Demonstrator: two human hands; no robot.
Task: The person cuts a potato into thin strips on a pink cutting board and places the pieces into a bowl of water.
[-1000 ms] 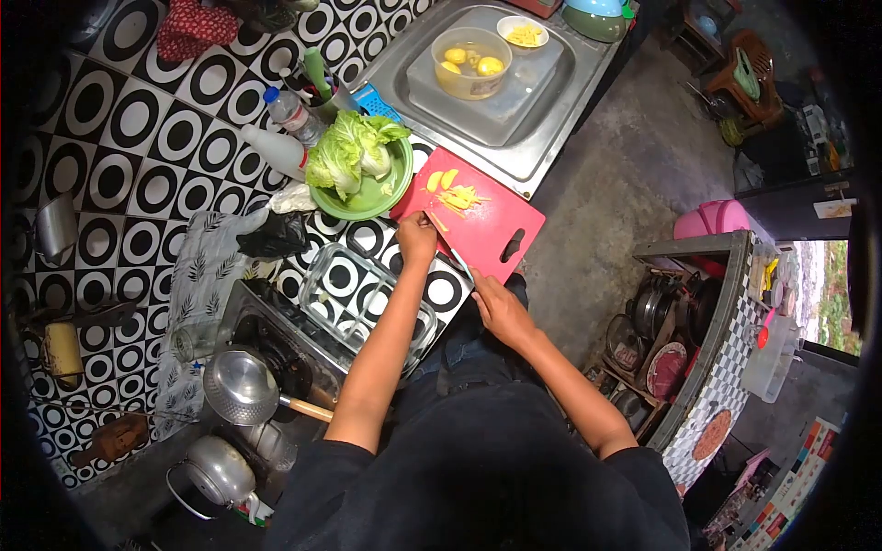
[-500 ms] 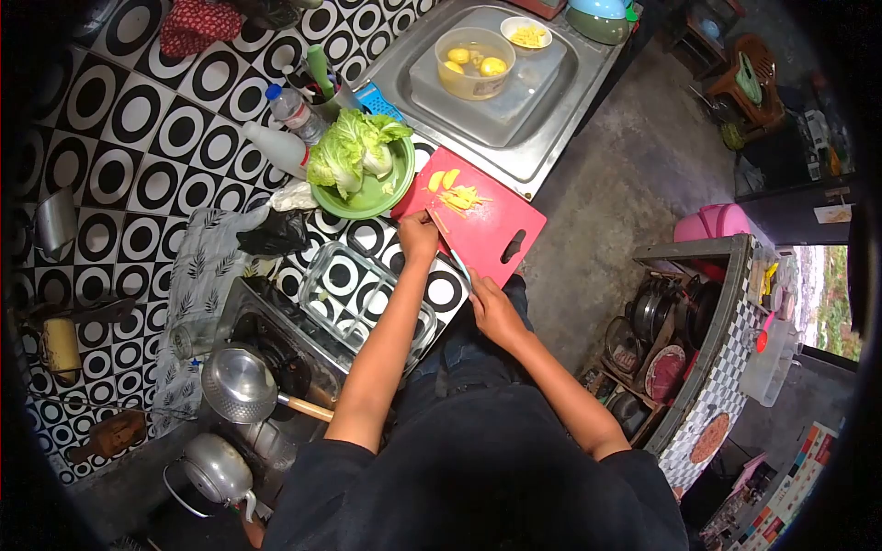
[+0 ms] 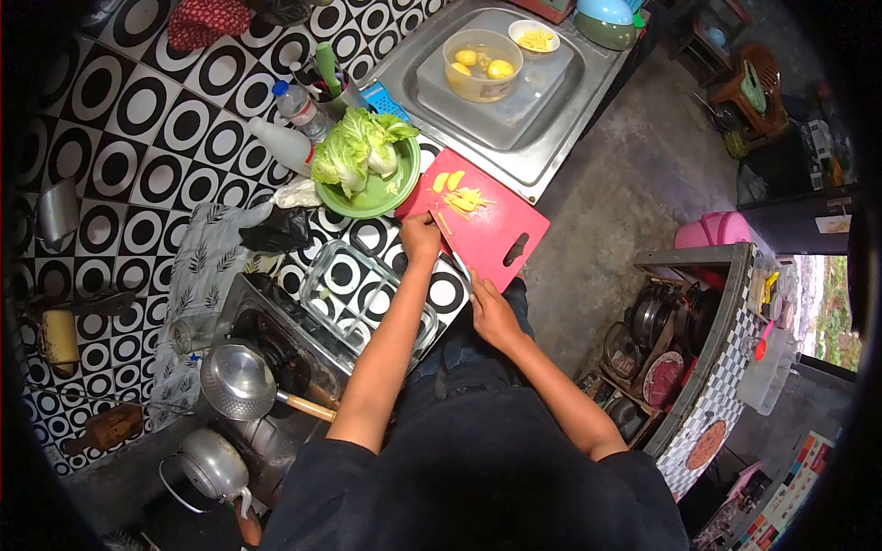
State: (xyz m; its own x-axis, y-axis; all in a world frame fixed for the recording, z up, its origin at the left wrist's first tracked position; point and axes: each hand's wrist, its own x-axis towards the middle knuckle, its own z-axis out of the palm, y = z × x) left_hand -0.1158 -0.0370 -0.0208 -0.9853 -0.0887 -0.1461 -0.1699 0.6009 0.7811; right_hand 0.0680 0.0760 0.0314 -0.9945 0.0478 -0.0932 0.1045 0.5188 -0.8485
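On the red cutting board [image 3: 501,220] lie thin yellow potato sticks [image 3: 467,199] and a few potato slices [image 3: 447,180]. My right hand [image 3: 496,317] is closed around the handle of a knife [image 3: 460,266], whose blade points up and left over the board's near edge. My left hand [image 3: 421,239] rests at the board's left corner with its fingers curled beside the blade tip; what they pinch is hidden. Behind it stands a green bowl [image 3: 372,204] holding leafy lettuce [image 3: 354,151].
A steel sink [image 3: 551,110] at the top holds a tub of peeled potatoes [image 3: 482,87] in water and a small bowl of cut pieces [image 3: 535,39]. A glass dish [image 3: 322,289] sits left of my forearm. The stove bears a pan [image 3: 239,378]; a kettle [image 3: 209,464] stands nearby.
The whole view has shifted slightly right and down. Both hands, the knife and the potato pieces keep nearly the same places on the board.
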